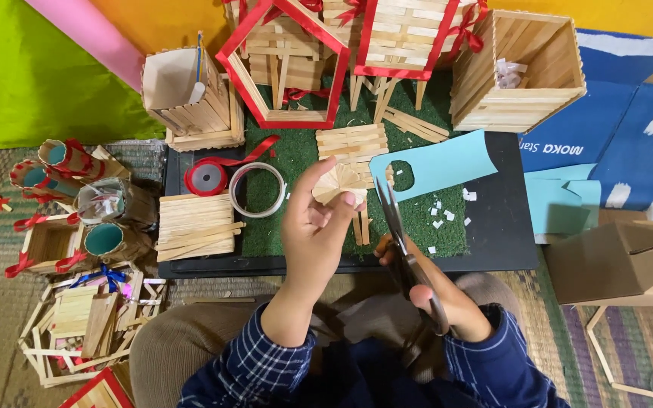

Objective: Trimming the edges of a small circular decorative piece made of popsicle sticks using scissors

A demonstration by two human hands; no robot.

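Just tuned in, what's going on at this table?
A person sits over a black board with green turf. The left hand holds up a small fan-shaped piece of wooden sticks. The right hand holds scissors, blades pointing toward it. Stick houses, boxes and ribbon spools surround them.

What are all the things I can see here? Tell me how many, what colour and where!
Fan of wooden sticks: one, pale wood, in the left hand.
Scissors: one, dark, in the right hand.
Blue card: one, light blue, on the green mat.
Green mat: one, centre.
Ribbon spool: one, red, left of the tape ring.
Tape ring: one, clear.
Stick stack: one, pale wood, mat's left edge.
Stick houses: two, red-trimmed, top.
Stick box: one, top right.
Left hand: one, centre.
Right hand: one, lower right.
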